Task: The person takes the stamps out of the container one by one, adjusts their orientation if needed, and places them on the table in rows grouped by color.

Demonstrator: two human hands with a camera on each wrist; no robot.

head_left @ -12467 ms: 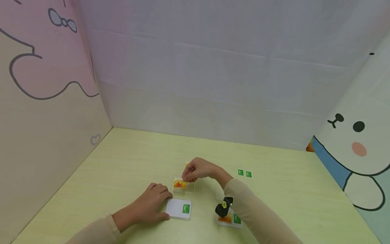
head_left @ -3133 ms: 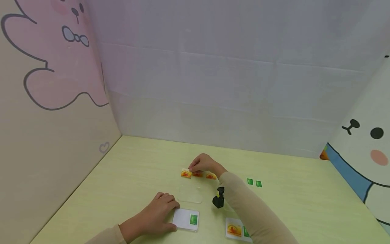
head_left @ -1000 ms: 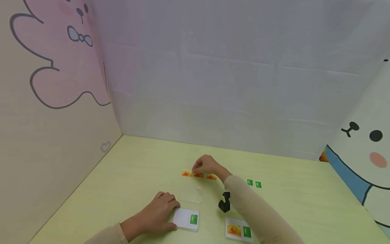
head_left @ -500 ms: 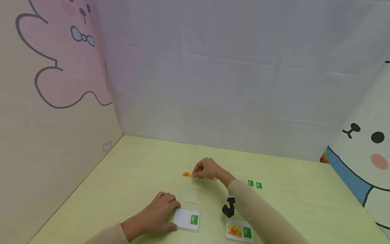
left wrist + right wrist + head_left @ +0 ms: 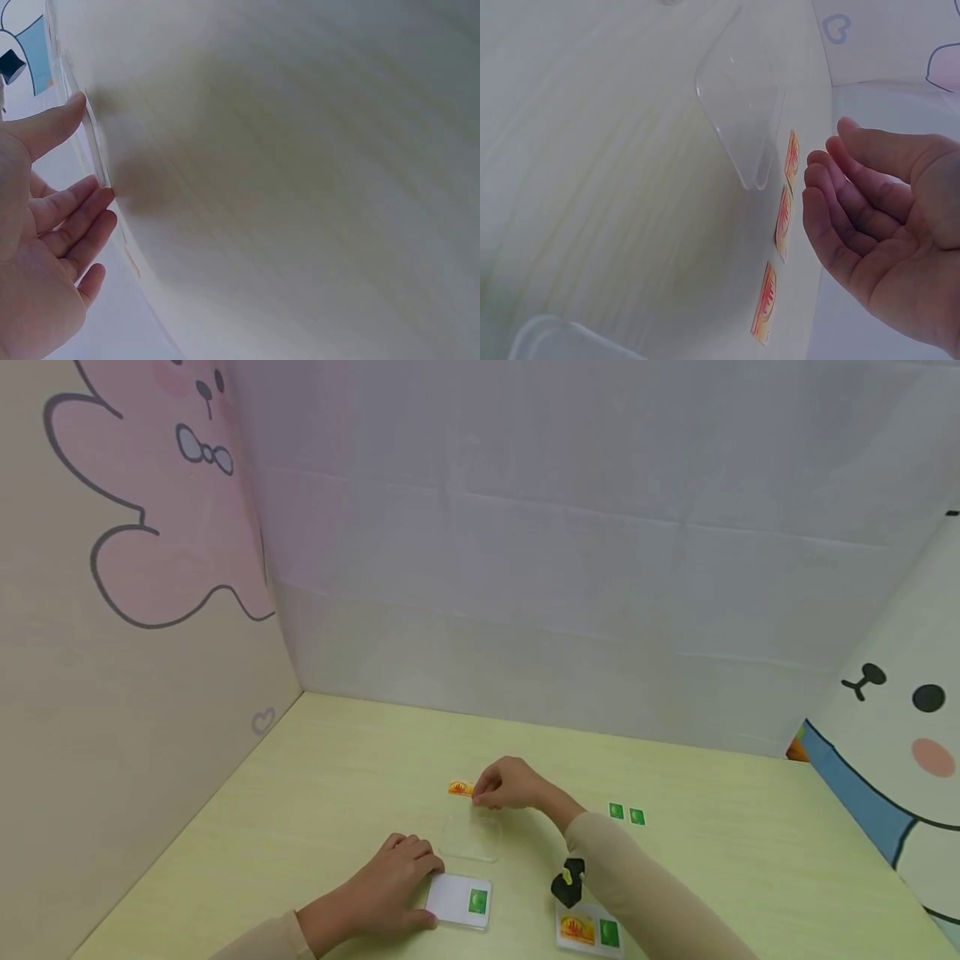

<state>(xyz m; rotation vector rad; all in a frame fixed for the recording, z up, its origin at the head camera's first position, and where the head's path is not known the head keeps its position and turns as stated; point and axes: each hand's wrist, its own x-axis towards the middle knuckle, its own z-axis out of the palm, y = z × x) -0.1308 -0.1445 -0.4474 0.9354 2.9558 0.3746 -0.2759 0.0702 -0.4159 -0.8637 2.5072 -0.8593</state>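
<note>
My left hand [image 5: 386, 887] pinches the short left side of a white card [image 5: 450, 897] with a clear rim and a green sticker at its right. In the left wrist view, thumb and fingers meet the card's thin edge [image 5: 95, 142]. Beyond it, my right hand [image 5: 510, 783] hovers with bent fingers by a flat clear plastic piece [image 5: 468, 839]. The right wrist view shows nothing between its fingers. Three orange stickers [image 5: 783, 221] lie in a row beside the plastic in that view; the head view shows only the leftmost orange sticker [image 5: 460, 788], with my right hand covering the others.
Two green stickers [image 5: 626, 813] lie at the right. A second white card [image 5: 588, 931] with an orange and a green sticker lies near the front, partly behind my right sleeve. Another clear plastic piece [image 5: 555, 337] shows in the right wrist view. Printed cloth walls enclose the yellow table [image 5: 337, 760].
The orange stickers came to lie in a row behind the clear plastic. Over the last second my right hand has drawn slightly back from the middle one toward the plastic. My left hand stays on the card.
</note>
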